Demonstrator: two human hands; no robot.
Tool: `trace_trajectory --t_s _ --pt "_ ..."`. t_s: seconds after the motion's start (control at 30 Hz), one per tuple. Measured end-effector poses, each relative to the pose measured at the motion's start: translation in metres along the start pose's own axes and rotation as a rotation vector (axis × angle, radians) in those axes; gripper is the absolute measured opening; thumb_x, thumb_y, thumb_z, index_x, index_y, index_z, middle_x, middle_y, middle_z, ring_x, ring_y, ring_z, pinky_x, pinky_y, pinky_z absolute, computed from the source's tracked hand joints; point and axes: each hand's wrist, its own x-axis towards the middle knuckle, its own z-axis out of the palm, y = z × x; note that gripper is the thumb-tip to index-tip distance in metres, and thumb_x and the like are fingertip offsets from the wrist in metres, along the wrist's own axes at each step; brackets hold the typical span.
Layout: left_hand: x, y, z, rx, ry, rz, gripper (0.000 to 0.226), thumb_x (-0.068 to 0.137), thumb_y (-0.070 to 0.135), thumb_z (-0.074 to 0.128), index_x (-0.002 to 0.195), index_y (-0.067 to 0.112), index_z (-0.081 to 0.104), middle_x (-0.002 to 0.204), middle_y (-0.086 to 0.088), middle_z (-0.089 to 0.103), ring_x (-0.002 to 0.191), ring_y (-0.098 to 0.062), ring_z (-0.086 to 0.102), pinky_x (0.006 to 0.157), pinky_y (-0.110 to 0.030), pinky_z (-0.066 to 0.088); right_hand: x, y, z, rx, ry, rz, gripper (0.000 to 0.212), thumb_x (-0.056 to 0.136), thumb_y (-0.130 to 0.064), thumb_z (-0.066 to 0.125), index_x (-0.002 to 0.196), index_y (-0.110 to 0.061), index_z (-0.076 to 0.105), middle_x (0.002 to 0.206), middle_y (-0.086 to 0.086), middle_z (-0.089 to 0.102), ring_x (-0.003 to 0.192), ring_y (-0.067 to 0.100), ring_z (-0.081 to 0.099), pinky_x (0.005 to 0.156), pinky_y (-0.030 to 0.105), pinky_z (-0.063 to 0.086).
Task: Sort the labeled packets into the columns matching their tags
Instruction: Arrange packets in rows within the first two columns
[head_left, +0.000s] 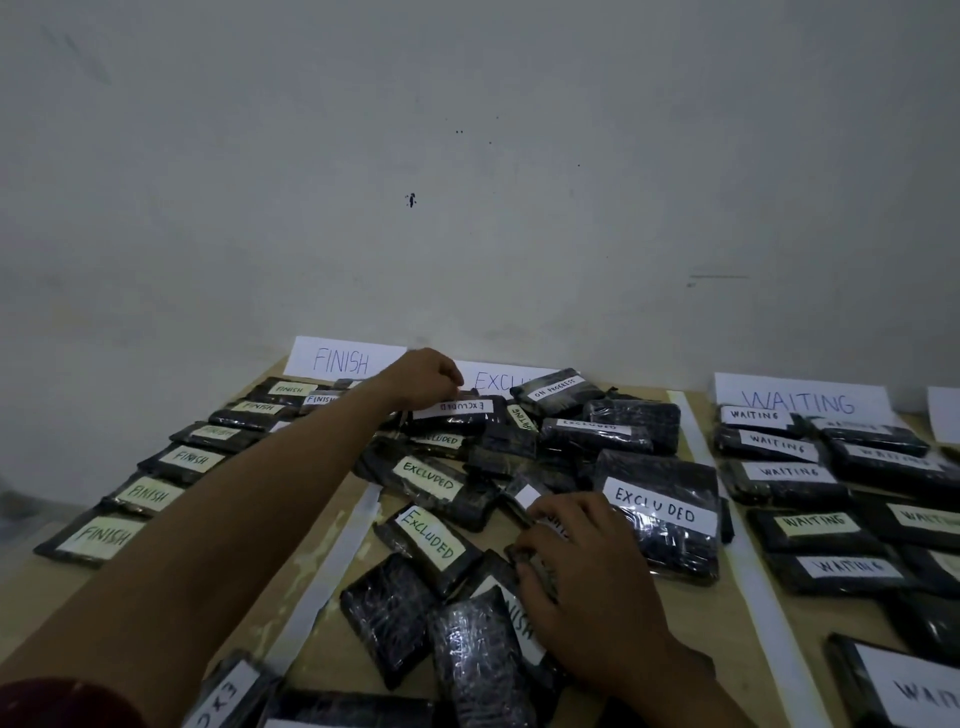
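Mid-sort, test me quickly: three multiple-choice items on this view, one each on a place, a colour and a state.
1. Where does the ON PROGRESS packet lie?
A. in the FINISH column
B. atop the middle pile, before the EXCLUDED sign
C. in the WAITING column

2. What colour is the wrap on the packets?
A. black
B. red
C. white

3. How is the left hand?
A. flat on bare table
B. out of view
C. fingers curled at the far EXCLUDED packet

Answers:
1 B: it rests on other packets right in front of that sign.
2 A: each packet shows black wrap around a pale label.
3 C: the arm is stretched out and the fingers are curled at that packet's label end.
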Motion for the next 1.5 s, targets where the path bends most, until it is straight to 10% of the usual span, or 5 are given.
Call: trace_trajectory --t_s 0.47,0.77,1.0,1.27,1.5 --pt "0.067 0.094 0.067 0.165 -0.159 0.008 0.046 0.084 0.047 0.067 0.102 0.007 0.056 0.113 -0.011 0.059 0.093 -0.026 0.053 0.073 -0.030 0.038 0.007 0.031 -0.010 0.081 -0.013 0.086 0.020 0.085 -0.035 0.052 0.097 -0.024 0.065 0.098 -0.010 0.056 0.094 0.010 0.047 0.074 0.024 0.040" --pt "0.052 0.092 0.053 -0.605 0.155 -0.043 0.032 0.077 0.005 0.073 0.106 0.008 0.060 0.108 -0.015 0.065 0.089 -0.029 0.064 0.074 -0.035 0.054 0.009 0.029 -0.011 0.125 0.005 0.071 0.020 0.084 -0.034 0.054 0.096 -0.024 0.065 0.097 -0.011 0.056 0.093 0.008 0.047 0.075 0.021 0.038" --pt "-0.046 0.120 0.023 -1.215 0.022 0.071 0.017 0.090 0.003 0.044 0.099 0.001 0.059 0.087 -0.016 0.063 0.073 -0.027 0.059 0.057 -0.028 0.049 0.011 0.023 -0.033 0.268 -0.053 0.221 0.013 0.087 -0.034 0.057 0.094 -0.029 0.066 0.093 -0.019 0.055 0.095 0.000 0.044 0.076 0.015 0.035" --pt "-0.148 0.157 0.053 -1.219 -0.145 0.220 0.029 0.079 0.014 0.046 0.100 0.007 0.065 0.093 -0.016 0.069 0.080 -0.028 0.064 0.066 -0.033 0.050 -0.015 0.022 -0.117 1.428 0.329 0.562 0.048 0.077 -0.044 0.058 0.108 -0.007 0.061 0.084 0.011 0.068 0.071 0.027 0.061 0.061 0.034 0.046" --pt "-0.183 0.221 0.114 -1.154 -0.380 0.348 0.020 0.089 0.012 0.057 0.100 0.021 0.071 0.095 0.000 0.075 0.085 -0.013 0.069 0.071 -0.023 0.053 -0.079 0.031 -0.156 1.083 0.659 0.796 0.032 0.067 -0.011 0.068 0.099 -0.012 0.065 0.091 0.009 0.073 0.084 0.024 0.068 0.068 0.036 0.056"
